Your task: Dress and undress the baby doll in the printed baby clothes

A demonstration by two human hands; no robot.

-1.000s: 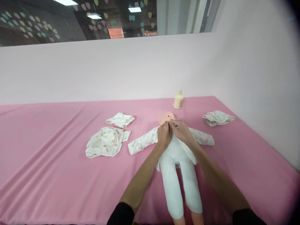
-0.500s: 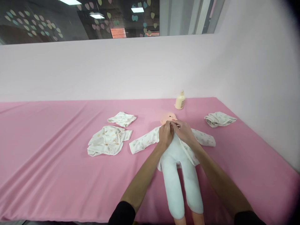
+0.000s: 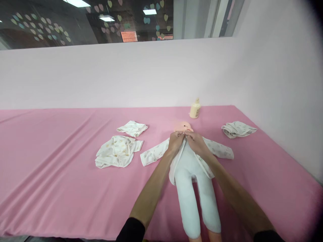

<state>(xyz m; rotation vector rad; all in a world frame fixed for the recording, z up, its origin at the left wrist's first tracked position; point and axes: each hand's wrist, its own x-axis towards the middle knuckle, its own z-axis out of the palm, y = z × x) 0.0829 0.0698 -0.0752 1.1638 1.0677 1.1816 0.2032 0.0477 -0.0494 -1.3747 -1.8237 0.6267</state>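
Note:
A baby doll [image 3: 184, 127] lies on its back on the pink cloth [image 3: 63, 141], its pale blue legs [image 3: 195, 198] toward me. It wears an open white printed jacket [image 3: 153, 154] with sleeves spread left and right. My left hand [image 3: 174, 142] and my right hand [image 3: 195, 143] meet at the doll's neck. Each pinches one edge of the jacket's collar, fingers closed, and the two edges touch under the chin. The jacket's lower front hangs open over the doll's belly.
A crumpled white garment [image 3: 117, 152] and a smaller folded one [image 3: 132, 128] lie to the left. Another folded piece [image 3: 237, 129] sits at the right near the wall. A cream bottle [image 3: 195, 109] stands behind the doll's head. A white wall bounds the table at the back and right.
Both hands stayed at the doll's collar and shifted slightly up toward the chin. The jacket's front edges now lie closer together at the neck. The camera drifted a little.

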